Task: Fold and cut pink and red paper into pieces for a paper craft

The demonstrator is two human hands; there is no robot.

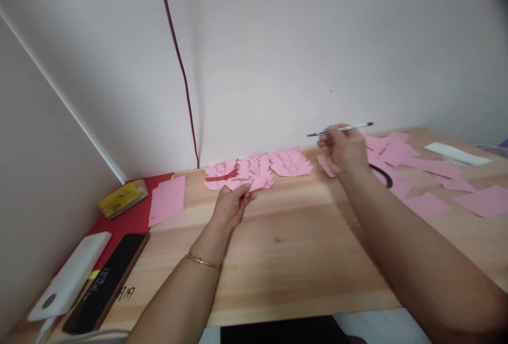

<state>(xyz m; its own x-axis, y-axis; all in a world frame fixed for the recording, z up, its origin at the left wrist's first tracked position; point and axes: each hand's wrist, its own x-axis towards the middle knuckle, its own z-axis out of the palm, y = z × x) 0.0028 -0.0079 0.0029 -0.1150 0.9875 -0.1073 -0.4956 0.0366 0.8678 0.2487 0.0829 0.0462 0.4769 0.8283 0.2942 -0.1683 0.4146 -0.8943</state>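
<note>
My left hand pinches the lower edge of a pink paper cutout with a jagged outline, at the back of the wooden table. Beside and behind it lie more jagged pink cutouts, with a red paper piece among them. Raised above the table on the right, my right hand grips a slim white pen, its dark tip pointing left. Partly hidden by that hand is a small piece of pink paper. Behind the right forearm shows a black curved handle; the rest of it is hidden.
Loose pink paper pieces and a white strip lie at right. At left are a pink paper stack, a yellow packet on a red sheet, a white power bank and a phone. A wall borders the back.
</note>
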